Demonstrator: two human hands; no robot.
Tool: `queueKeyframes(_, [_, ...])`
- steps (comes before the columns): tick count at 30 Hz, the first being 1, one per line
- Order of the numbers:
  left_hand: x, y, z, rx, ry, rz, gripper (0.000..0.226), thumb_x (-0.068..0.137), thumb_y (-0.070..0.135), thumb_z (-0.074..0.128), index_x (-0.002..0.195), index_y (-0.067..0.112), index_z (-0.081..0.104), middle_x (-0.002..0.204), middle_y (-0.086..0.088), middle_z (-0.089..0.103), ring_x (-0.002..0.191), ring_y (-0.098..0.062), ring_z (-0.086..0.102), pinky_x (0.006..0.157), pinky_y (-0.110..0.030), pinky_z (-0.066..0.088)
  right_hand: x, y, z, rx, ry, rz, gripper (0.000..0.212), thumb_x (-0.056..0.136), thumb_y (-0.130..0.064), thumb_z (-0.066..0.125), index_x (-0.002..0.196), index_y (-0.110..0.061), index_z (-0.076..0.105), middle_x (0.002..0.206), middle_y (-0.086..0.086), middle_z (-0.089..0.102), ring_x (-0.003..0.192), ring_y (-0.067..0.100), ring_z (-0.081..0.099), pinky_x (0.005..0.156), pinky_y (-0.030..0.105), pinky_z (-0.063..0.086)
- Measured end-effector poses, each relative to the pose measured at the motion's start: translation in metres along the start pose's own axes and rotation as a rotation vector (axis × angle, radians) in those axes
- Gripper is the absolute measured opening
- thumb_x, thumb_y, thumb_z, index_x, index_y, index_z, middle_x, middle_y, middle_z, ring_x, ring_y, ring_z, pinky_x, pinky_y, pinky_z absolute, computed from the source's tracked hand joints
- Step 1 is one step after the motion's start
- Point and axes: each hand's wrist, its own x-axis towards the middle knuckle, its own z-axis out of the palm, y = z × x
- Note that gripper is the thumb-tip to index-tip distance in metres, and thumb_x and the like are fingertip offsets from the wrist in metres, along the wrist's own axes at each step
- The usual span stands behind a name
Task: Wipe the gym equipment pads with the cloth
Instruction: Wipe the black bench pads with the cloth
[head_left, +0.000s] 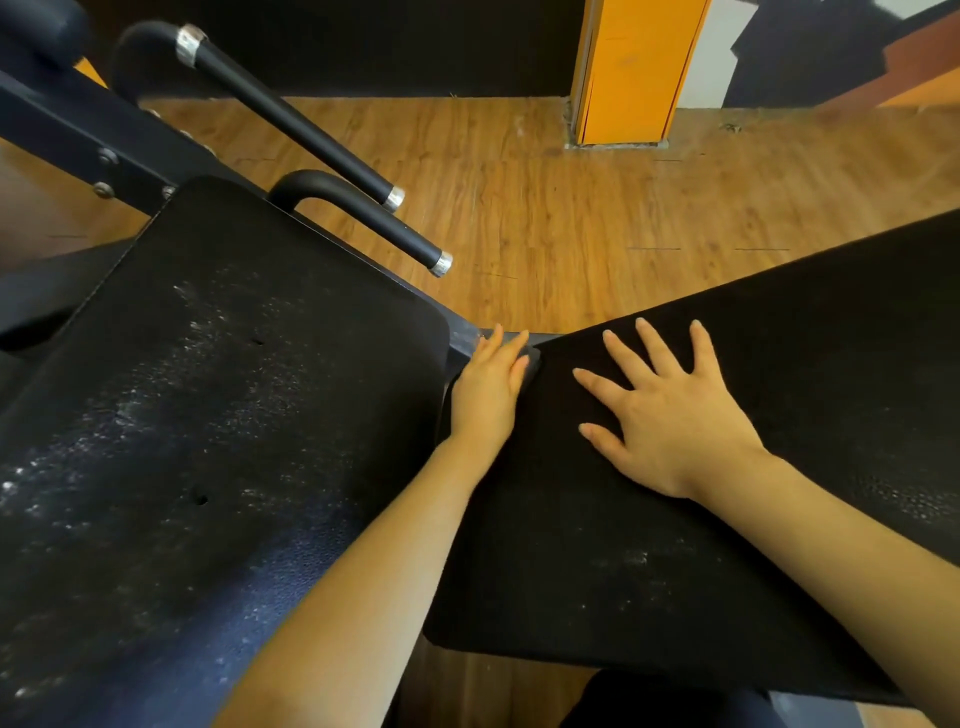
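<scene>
Starting at the far left, the left pad (208, 415) fills that side, black and textured, streaked with pale dusty marks and pierced by two small holes. Above it two black handle bars (358, 208) with silver end caps jut out from the dark machine frame (62, 130) over the wooden floor (571, 218).

Moving to the middle, the left hand (488, 389) sits in the gap between the two pads, fingers reaching forward and lying along the near corner of the right pad. At its fingertips there is a small dark grey patch, which could be the cloth (532, 358), pressed against that corner. It blends into the black padding, and whether this grip is pinching it or only resting on it, I cannot tell.

On to the right: the right hand (670, 410) lies flat on the right pad (675, 545), palm down, fingers spread wide and straight, holding nothing. That pad slopes away toward the upper right, with a few faint whitish specks near its front.

Far back stands an orange pillar (634, 67) against a dark wall.
</scene>
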Motion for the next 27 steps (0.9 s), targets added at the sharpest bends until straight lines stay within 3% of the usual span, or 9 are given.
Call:
queueKeyframes(3, [-0.012, 0.005, -0.003, -0.023, 0.008, -0.003, 0.042, 0.103, 0.024, 0.042, 0.145, 0.022, 0.042, 0.156, -0.007, 0.031, 0.144, -0.023, 0.027, 0.115, -0.04, 0.029, 0.001, 0.0, 0.001, -0.004, 0.001, 0.001, 0.065, 0.092, -0.067, 0.011, 0.151, -0.039, 0.005, 0.161, 0.006, -0.003, 0.146, 0.034, -0.012, 0.112, 0.064, -0.005])
queueKeyframes(9, [-0.115, 0.001, -0.017, 0.035, -0.046, 0.069, 0.047, 0.101, 0.027, 0.043, 0.147, 0.032, 0.033, 0.158, 0.008, 0.02, 0.145, -0.007, 0.005, 0.11, -0.019, 0.007, 0.0, 0.0, 0.002, 0.009, 0.017, 0.002, 0.065, 0.092, -0.067, 0.011, 0.151, -0.04, 0.004, 0.161, 0.006, -0.003, 0.146, 0.034, -0.011, 0.112, 0.064, -0.005])
queueKeyframes(14, [-0.05, -0.001, -0.008, 0.071, -0.002, 0.021, 0.042, 0.101, 0.016, 0.045, 0.143, 0.019, 0.044, 0.155, -0.002, 0.033, 0.145, -0.018, 0.026, 0.115, -0.032, 0.024, 0.0, 0.001, 0.003, 0.013, 0.031, -0.003, 0.065, 0.092, -0.067, 0.011, 0.151, -0.039, 0.006, 0.161, 0.006, -0.001, 0.146, 0.034, -0.01, 0.112, 0.065, -0.005])
queueKeyframes(20, [-0.012, -0.009, -0.004, 0.042, 0.065, -0.016, 0.039, 0.099, 0.014, 0.05, 0.138, 0.013, 0.051, 0.144, -0.008, 0.049, 0.131, -0.022, 0.048, 0.105, -0.043, 0.043, 0.0, 0.001, 0.003, 0.007, 0.026, 0.001, 0.064, 0.092, -0.067, 0.012, 0.151, -0.04, 0.007, 0.161, 0.006, -0.001, 0.146, 0.033, -0.009, 0.112, 0.064, -0.004])
queueKeyframes(27, [-0.108, -0.032, -0.017, 0.038, -0.05, 0.105, 0.045, 0.099, 0.014, 0.049, 0.143, 0.023, 0.043, 0.154, 0.005, 0.033, 0.143, -0.012, 0.028, 0.113, -0.03, 0.028, -0.001, 0.001, 0.002, 0.008, 0.02, -0.004, 0.065, 0.092, -0.066, 0.01, 0.151, -0.039, 0.005, 0.161, 0.006, -0.002, 0.146, 0.034, -0.011, 0.112, 0.064, -0.005])
